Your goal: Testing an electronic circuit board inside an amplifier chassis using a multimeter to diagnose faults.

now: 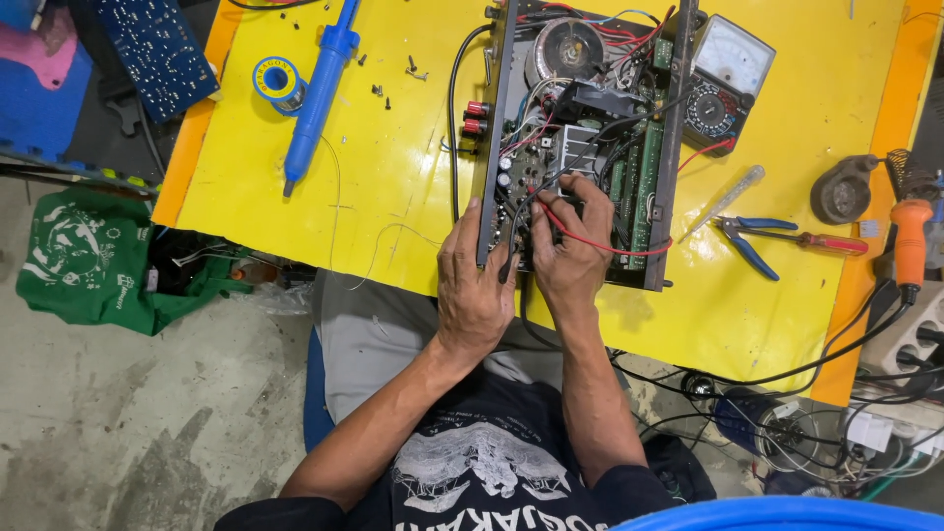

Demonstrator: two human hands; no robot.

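Note:
An opened amplifier chassis (678,147) with circuit boards, wires and a round transformer (563,47) lies on the yellow table (393,167). My left hand (472,285) grips the near left edge of the chassis. My right hand (570,246) reaches inside over the board, fingers closed around thin probe leads; a red lead (610,248) and a black one (511,236) run across it. An analog multimeter (723,79) sits at the chassis's far right.
A blue desoldering pump (315,98), a solder spool (276,81) and loose screws lie at left. Blue-handled pliers (752,241), a red-handled screwdriver (821,241) and an orange soldering iron (910,241) lie at right. Tangled cables and a power strip (905,339) sit beyond the table's right edge.

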